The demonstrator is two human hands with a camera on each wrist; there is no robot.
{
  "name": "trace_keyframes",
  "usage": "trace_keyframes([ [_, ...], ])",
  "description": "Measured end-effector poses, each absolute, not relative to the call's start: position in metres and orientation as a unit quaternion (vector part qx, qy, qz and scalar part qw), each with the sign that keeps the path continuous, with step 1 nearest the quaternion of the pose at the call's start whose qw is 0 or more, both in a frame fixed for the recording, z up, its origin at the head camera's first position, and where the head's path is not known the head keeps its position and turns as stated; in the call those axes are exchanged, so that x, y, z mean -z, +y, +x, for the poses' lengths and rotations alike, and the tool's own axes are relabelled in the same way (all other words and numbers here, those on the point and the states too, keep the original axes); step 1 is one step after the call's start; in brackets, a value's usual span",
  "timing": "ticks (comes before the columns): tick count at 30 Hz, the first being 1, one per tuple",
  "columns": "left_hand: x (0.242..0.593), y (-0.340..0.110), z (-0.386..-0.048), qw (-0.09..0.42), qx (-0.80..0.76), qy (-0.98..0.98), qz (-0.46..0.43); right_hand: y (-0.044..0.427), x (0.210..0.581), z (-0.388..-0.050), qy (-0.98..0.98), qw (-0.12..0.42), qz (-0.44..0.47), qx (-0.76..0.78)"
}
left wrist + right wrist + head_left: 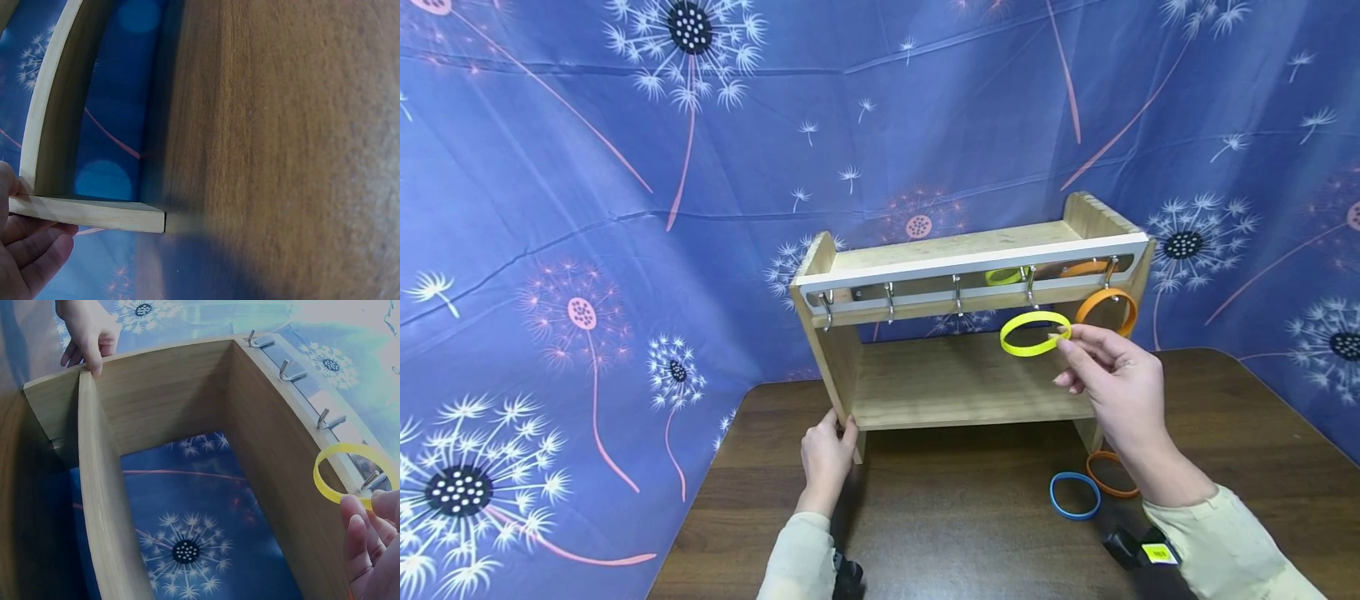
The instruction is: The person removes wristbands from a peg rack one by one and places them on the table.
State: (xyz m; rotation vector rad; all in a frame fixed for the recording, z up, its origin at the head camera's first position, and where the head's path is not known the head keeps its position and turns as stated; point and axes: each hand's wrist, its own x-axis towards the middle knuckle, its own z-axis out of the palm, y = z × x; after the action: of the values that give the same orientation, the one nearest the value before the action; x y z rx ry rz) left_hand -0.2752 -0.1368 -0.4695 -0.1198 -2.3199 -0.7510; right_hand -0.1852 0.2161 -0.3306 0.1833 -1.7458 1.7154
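A yellow silicone wristband (1035,334) is pinched between the thumb and fingertips of my right hand (1108,375). It is held in front of the hook rail (925,288), just below the second hook from the right. An orange wristband (1129,315) hangs from the rightmost hook, partly behind that hand. My left hand (827,454) grips the lower left side of the wooden shelf rack (826,354). In the left wrist view, its fingers (39,250) lie on the outer face of the side panel.
On the brown table (955,517) lie a blue wristband (1075,496) and another orange wristband (1108,477), in front of the rack's right end. Several metal hooks line the rail, the left ones bare. A blue dandelion-print cloth (737,167) hangs behind.
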Motion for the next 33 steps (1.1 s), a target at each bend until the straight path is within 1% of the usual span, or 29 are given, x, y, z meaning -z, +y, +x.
trace_keyframes([
  [13,0.468,-0.136,-0.274,0.346,0.29,-0.891,-0.05,0.223,0.342,-0.171,-0.692,0.303,0.054,-0.653],
  [33,0.469,-0.138,-0.275,0.349,0.287,-0.89,-0.055,0.236,0.367,-0.152,-0.715,0.273,0.029,-0.644],
])
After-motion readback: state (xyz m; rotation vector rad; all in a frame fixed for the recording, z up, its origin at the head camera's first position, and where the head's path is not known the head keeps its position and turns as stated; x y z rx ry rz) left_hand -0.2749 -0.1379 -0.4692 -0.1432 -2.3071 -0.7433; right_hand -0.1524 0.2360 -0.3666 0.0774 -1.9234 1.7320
